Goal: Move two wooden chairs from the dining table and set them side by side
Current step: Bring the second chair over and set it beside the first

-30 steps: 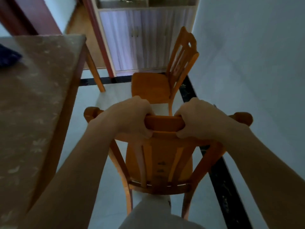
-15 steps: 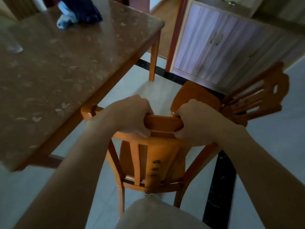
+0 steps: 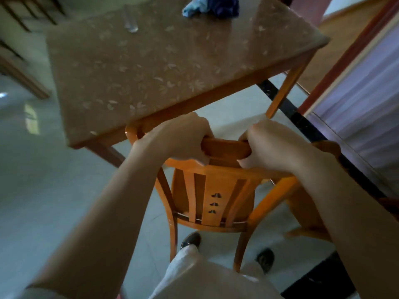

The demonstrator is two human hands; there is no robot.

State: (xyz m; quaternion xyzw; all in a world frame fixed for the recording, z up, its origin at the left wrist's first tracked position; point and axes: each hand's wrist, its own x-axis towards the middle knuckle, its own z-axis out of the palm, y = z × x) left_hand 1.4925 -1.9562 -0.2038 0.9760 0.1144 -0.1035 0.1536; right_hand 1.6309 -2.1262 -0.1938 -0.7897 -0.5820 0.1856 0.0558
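An orange wooden chair (image 3: pixel 212 199) stands in front of me, its back toward me and its seat facing the dining table (image 3: pixel 151 61). My left hand (image 3: pixel 183 140) and my right hand (image 3: pixel 272 145) both grip its top rail, one on each side of the middle. Part of a second wooden chair (image 3: pixel 306 212) shows low at the right, mostly hidden behind my right forearm. The held chair's legs reach down to the tiled floor near my feet.
The table carries a clear glass (image 3: pixel 130 20) and a blue cloth (image 3: pixel 211 6) at its far side. A cabinet with pale doors (image 3: pixel 362 100) stands at the right. More dark chair frames (image 3: pixel 19 18) are at the upper left. Pale floor (image 3: pixel 43 180) lies to the left.
The view has swung left: the table now fills the space ahead, and the second chair has slid to the right behind my forearm. Both hands keep their grip on the rail.
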